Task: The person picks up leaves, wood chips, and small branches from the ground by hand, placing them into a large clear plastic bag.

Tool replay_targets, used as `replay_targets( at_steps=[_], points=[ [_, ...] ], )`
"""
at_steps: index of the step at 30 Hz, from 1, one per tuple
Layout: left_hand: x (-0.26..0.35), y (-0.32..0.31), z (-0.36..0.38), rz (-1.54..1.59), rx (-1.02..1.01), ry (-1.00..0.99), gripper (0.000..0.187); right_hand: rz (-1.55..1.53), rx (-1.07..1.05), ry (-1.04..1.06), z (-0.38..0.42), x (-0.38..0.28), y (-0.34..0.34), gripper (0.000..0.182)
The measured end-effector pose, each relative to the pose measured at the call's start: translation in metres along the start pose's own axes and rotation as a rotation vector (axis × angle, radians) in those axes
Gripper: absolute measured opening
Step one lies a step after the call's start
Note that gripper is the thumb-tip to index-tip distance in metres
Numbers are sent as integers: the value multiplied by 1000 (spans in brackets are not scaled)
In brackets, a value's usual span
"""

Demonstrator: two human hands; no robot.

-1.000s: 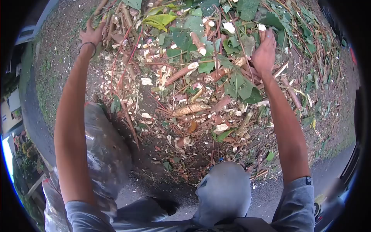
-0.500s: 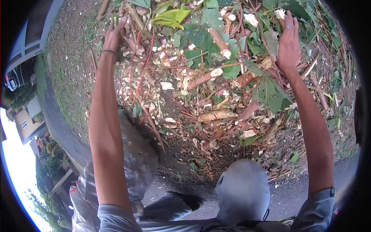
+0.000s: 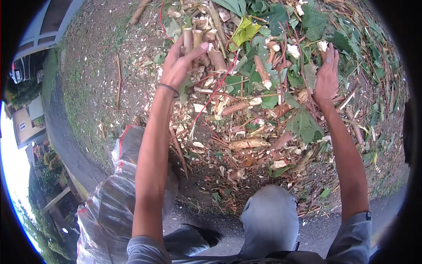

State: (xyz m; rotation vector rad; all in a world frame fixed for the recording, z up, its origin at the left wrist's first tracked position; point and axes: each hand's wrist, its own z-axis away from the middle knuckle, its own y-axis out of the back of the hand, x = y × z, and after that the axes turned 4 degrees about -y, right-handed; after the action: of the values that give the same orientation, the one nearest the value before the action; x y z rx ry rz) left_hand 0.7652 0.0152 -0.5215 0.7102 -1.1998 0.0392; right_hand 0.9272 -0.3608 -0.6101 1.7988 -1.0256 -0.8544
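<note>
My left hand (image 3: 179, 66) is at the upper middle of the head view, over the near left part of a heap of chopped branches. Its thumb and fingers close around several short cut branch pieces (image 3: 188, 38), their pale ends upright. My right hand (image 3: 326, 81) lies on the heap's right side, fingers stretched out and close together, beside a pale-ended branch piece (image 3: 322, 45). Between the hands lie a thin red strand (image 3: 215, 91), a yellow-green leaf (image 3: 244, 33), another cut branch piece (image 3: 262, 72) and a large green leaf (image 3: 304, 125).
A translucent woven sack (image 3: 110, 189) with red stripes stands by my left arm. My knee (image 3: 269, 220) is at the bottom centre. Pale wood chips cover the soil. A long stick (image 3: 118, 82) lies to the left, and leafy stems (image 3: 373, 53) are piled at the right.
My left hand has moved right and slightly down, and branch pieces now show between its thumb and fingers. The red strand has shifted right. My right hand stays nearly in place.
</note>
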Motion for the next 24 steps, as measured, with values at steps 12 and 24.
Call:
replay_targets(
  at_steps=[12,24],
  points=[
    [-76,62,-142,239,110,146,81,-14,-6,-36,-3,-1,-2,58],
    [16,-52,-70,640,-72,108,78,-108,-14,-24,-5,-1,0,57]
  ],
)
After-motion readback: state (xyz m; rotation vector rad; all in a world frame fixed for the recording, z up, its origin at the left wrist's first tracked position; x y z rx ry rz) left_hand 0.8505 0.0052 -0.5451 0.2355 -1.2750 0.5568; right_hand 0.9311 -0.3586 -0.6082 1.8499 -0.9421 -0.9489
